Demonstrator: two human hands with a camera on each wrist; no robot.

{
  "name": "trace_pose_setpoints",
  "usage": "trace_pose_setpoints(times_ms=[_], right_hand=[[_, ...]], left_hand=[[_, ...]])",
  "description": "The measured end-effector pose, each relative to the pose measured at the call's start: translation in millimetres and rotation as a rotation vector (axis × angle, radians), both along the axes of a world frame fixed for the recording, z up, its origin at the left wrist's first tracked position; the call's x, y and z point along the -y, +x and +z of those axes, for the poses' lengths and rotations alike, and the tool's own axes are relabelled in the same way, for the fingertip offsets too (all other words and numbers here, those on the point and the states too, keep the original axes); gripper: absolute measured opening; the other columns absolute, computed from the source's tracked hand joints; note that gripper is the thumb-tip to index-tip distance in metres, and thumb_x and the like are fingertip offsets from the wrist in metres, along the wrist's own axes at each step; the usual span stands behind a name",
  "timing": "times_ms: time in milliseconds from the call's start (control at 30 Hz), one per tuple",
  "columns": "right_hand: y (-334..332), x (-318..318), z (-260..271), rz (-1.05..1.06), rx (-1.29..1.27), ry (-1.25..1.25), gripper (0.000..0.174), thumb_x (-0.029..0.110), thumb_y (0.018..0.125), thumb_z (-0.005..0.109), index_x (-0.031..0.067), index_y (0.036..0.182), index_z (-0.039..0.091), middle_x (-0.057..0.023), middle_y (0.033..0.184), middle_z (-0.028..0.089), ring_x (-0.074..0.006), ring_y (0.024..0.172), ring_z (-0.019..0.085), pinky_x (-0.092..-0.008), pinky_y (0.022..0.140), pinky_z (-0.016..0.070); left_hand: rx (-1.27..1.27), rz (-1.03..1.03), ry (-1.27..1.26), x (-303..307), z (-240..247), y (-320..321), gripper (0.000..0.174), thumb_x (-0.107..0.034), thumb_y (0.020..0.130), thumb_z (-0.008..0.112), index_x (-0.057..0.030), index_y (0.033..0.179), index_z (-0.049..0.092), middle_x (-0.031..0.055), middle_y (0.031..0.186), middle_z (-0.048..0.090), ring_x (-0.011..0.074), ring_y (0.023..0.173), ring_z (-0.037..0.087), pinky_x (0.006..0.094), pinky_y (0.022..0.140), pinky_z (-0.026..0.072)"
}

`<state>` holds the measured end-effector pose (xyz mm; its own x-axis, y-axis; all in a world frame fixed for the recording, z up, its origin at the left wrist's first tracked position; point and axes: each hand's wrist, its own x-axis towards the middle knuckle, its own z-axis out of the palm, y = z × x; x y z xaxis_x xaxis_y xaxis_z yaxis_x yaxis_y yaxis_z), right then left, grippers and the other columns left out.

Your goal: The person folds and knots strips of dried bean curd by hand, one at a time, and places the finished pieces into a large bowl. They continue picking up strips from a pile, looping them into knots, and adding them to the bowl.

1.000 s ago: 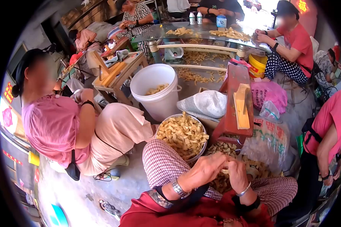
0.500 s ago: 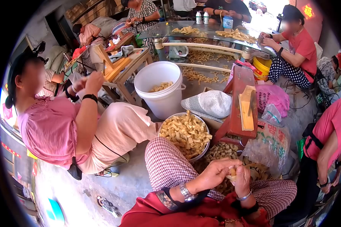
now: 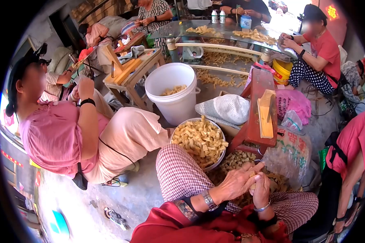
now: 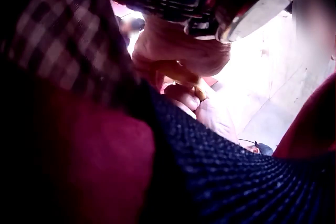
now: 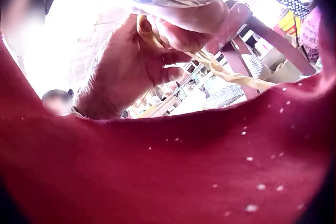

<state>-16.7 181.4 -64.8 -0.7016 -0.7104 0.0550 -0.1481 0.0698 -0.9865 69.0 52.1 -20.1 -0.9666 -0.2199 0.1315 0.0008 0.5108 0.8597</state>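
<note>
Over the lap, my left hand (image 3: 236, 182), with a metal-banded watch at the wrist, meets my right hand (image 3: 261, 191), which wears a silver bangle. Both pinch a pale yellow, flat, pliable strip (image 5: 231, 76), whose loose end trails from the right fingers in the right wrist view. Some of the left fingers reach out straight over the right hand. The left wrist view shows a bent part of the strip (image 4: 176, 70) between the hands; the rest is hidden by fingers. Beside the left knee, a round basin (image 3: 222, 158) is heaped with short, folded yellow pieces (image 3: 198, 139).
More pieces lie in a pile (image 3: 237, 162) below the hands. A red wooden bench (image 3: 255, 97) with a wooden block (image 3: 267, 115) on it stands ahead, near a white bucket (image 3: 170, 83). A person in pink (image 3: 54, 129) sits at left; others work around a glass table (image 3: 178, 30).
Both hands stay together at the strip while the left fingers straighten out over the right hand. The seated person at left raised their hands, then lowered them somewhat. The head view has shifted slightly.
</note>
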Motion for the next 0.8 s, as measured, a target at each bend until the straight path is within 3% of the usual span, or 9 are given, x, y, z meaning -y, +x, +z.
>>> trace_pose_setpoints(times_ms=[67, 167, 233, 267, 333, 400, 567, 667, 800], right_hand=[[5.3, 7.8, 13.4, -0.061, -0.062, 0.006, 0.045, 0.041, 0.099, 0.036, 0.0008, 0.096, 0.055, -0.0059, 0.071, 0.052, -0.0162, 0.062, 0.050, -0.0303, 0.059, 0.0420], [2.9, 3.9, 6.1, -0.126, -0.111, -0.035, 0.041, 0.038, 0.099, 0.034, 0.0016, 0.097, 0.052, -0.0103, 0.078, 0.052, -0.0200, 0.070, 0.052, -0.0320, 0.065, 0.0429], [-5.1, -6.4, -16.7, -0.190, 0.021, 0.032, 0.044, 0.041, 0.100, 0.030, 0.0014, 0.100, 0.049, -0.0114, 0.083, 0.051, -0.0210, 0.075, 0.052, -0.0326, 0.069, 0.0429], [-8.2, -8.7, -23.7, -0.196, -0.126, 0.047, 0.046, 0.042, 0.099, 0.028, 0.0013, 0.100, 0.049, -0.0112, 0.084, 0.051, -0.0211, 0.076, 0.053, -0.0324, 0.069, 0.0429], [-12.5, -3.4, -12.4, -0.208, -0.422, 0.080, 0.051, 0.045, 0.099, 0.025, 0.0011, 0.100, 0.050, -0.0106, 0.086, 0.052, -0.0214, 0.077, 0.053, -0.0319, 0.069, 0.0431], [-9.3, -1.3, -3.6, -0.110, -0.277, 0.027, 0.054, 0.045, 0.098, 0.025, -0.0004, 0.095, 0.053, -0.0127, 0.085, 0.057, -0.0249, 0.073, 0.055, -0.0331, 0.065, 0.0433], [-11.9, -16.2, -0.7, -0.065, -0.189, 0.079, 0.039, 0.031, 0.096, 0.045, -0.0028, 0.079, 0.055, -0.0150, 0.063, 0.050, -0.0231, 0.054, 0.048, -0.0348, 0.053, 0.0379], [-26.9, -27.8, 9.5, -0.056, -0.372, 0.185, 0.031, 0.022, 0.091, 0.058, -0.0023, 0.073, 0.052, -0.0134, 0.057, 0.041, -0.0199, 0.048, 0.041, -0.0324, 0.048, 0.0339], [-29.6, -29.7, 19.7, 0.045, -0.357, 0.147, 0.033, 0.024, 0.090, 0.060, -0.0015, 0.070, 0.052, -0.0083, 0.055, 0.042, -0.0158, 0.048, 0.039, -0.0305, 0.048, 0.0339]], left_hand=[[-0.104, 0.019, 0.020, -2.0, -17.9, -2.3, 0.046, -0.035, 0.099, 0.039, -0.0053, 0.134, 0.045, 0.0142, 0.110, 0.058, 0.0306, 0.088, 0.063, 0.0341, 0.069, 0.0510], [-0.162, -0.018, 0.478, -2.5, -24.4, -1.6, 0.045, -0.036, 0.101, 0.036, -0.0024, 0.126, 0.052, 0.0126, 0.108, 0.061, 0.0243, 0.085, 0.065, 0.0305, 0.066, 0.0525], [0.013, -0.122, 0.875, 3.3, -20.6, 5.1, 0.047, -0.037, 0.101, 0.034, -0.0005, 0.124, 0.053, 0.0130, 0.105, 0.062, 0.0214, 0.081, 0.065, 0.0278, 0.064, 0.0540], [0.106, -0.172, 1.075, 4.8, -19.9, 8.0, 0.048, -0.037, 0.101, 0.033, 0.0004, 0.123, 0.053, 0.0132, 0.104, 0.063, 0.0200, 0.079, 0.066, 0.0265, 0.064, 0.0547], [0.142, -0.200, 1.213, 2.3, -24.8, 7.1, 0.053, -0.043, 0.100, 0.034, 0.0021, 0.121, 0.053, 0.0163, 0.102, 0.063, 0.0223, 0.075, 0.067, 0.0285, 0.064, 0.0574], [0.216, -0.225, 1.393, 3.6, -29.0, 6.6, 0.056, -0.046, 0.099, 0.034, 0.0023, 0.120, 0.054, 0.0167, 0.102, 0.063, 0.0237, 0.078, 0.067, 0.0316, 0.065, 0.0581], [0.171, -0.170, 1.636, 17.5, -28.1, 3.2, 0.054, -0.044, 0.097, 0.038, 0.0047, 0.114, 0.056, 0.0106, 0.090, 0.060, 0.0220, 0.075, 0.062, 0.0433, 0.070, 0.0565], [0.024, -0.127, 1.661, 30.1, -26.2, 4.7, 0.052, -0.041, 0.098, 0.039, 0.0057, 0.110, 0.059, 0.0075, 0.089, 0.056, 0.0169, 0.068, 0.056, 0.0380, 0.066, 0.0573], [-0.014, -0.081, 1.658, 39.6, -22.4, 2.5, 0.056, -0.044, 0.099, 0.033, 0.0038, 0.113, 0.058, 0.0071, 0.091, 0.053, 0.0147, 0.064, 0.052, 0.0366, 0.066, 0.0572]])
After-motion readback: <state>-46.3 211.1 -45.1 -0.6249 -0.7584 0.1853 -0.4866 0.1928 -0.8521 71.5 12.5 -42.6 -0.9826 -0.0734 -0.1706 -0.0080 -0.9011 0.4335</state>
